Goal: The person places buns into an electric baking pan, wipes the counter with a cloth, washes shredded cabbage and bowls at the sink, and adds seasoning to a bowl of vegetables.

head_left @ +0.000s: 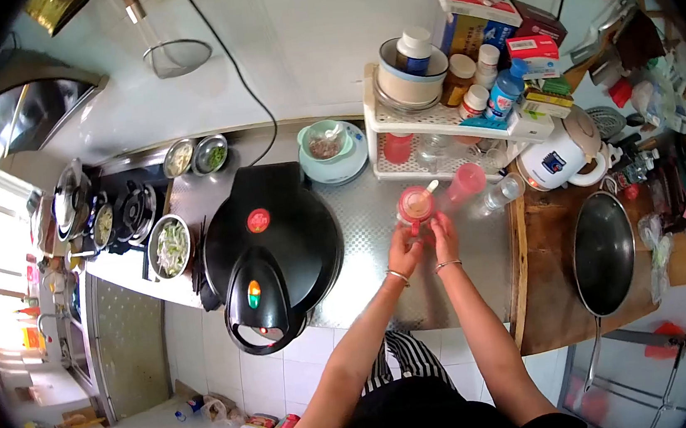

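Observation:
A pink cup point(406, 206) with light brown contents stands on the steel counter in front of me, a pale spoon point(433, 186) leaning out of it. My left hand point(404, 251) is closed at the cup's near left side, by its handle. On the near right side, the fingers of my right hand point(444, 238) curl against the same cup. Parts of the fingers are hidden behind it. Just to the right are a pink tumbler point(467, 182) and a clear glass point(504, 191).
A black electric griddle point(285, 220), lid down, sits left of my hands. Behind the cup stands a white rack point(425, 118) with bottles and boxes. A green bowl point(325, 142), a bowl of sliced vegetables point(169, 247), a white kettle point(558, 150) and a frying pan point(604, 253) lie around.

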`<state>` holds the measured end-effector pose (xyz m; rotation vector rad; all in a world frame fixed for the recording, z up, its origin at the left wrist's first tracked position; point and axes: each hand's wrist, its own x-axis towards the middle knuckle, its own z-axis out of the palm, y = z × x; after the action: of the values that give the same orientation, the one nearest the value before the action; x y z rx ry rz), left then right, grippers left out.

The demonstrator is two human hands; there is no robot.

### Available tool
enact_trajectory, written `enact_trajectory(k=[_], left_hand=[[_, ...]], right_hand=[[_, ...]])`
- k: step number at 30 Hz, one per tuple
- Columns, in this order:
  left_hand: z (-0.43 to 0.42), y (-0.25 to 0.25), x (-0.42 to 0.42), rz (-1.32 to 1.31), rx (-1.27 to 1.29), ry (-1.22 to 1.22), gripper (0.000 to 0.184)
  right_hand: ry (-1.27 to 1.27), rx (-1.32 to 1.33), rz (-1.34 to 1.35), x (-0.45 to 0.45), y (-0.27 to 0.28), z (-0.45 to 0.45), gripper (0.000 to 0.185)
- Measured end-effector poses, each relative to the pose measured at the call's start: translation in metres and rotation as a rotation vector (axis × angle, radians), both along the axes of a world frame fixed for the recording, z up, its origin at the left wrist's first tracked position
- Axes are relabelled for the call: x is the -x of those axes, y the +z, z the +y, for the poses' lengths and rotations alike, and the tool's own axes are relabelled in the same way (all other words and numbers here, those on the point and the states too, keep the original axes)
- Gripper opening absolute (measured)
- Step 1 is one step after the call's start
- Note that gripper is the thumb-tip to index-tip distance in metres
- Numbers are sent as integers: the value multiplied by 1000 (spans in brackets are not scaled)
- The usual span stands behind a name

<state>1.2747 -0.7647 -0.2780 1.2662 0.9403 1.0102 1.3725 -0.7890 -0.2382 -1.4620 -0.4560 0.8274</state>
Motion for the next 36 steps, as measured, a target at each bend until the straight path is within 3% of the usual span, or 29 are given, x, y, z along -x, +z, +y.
enact_trajectory(k=[2, 4, 8, 10, 12, 17, 23, 25, 29, 36], left_hand=[[-3, 9, 9, -101, 111, 114, 25], [-7, 24, 29, 121, 211, 68, 37], [-30, 76, 87, 2, 239, 132, 30], [-40, 87, 118, -91, 169, 232, 27], [-49, 101, 159, 9, 83, 289, 27], [-71, 138, 269, 242, -210, 360, 19], [-75, 153, 405, 822, -596, 76, 23], [-69, 155, 436, 859, -649, -45, 26], [-61, 144, 459, 958, -749, -272, 36], [-39, 125, 453, 854, -1008, -245, 20]], right_hand=[[-42, 20, 47, 9, -5, -11, 33], [-112, -27, 78, 30, 14, -29, 30], [41, -133, 30, 88, 38, -44, 21], [208, -192, 16, 126, 56, -46, 20], [276, -250, -6, 163, 72, -43, 18], [575, -288, -405, 251, 103, -43, 11], [700, -335, -841, 340, 107, -64, 25], [763, -304, -1103, 358, 112, -71, 35], [761, -295, -1369, 371, 98, -76, 38], [919, -196, -1348, 370, 133, -72, 43]])
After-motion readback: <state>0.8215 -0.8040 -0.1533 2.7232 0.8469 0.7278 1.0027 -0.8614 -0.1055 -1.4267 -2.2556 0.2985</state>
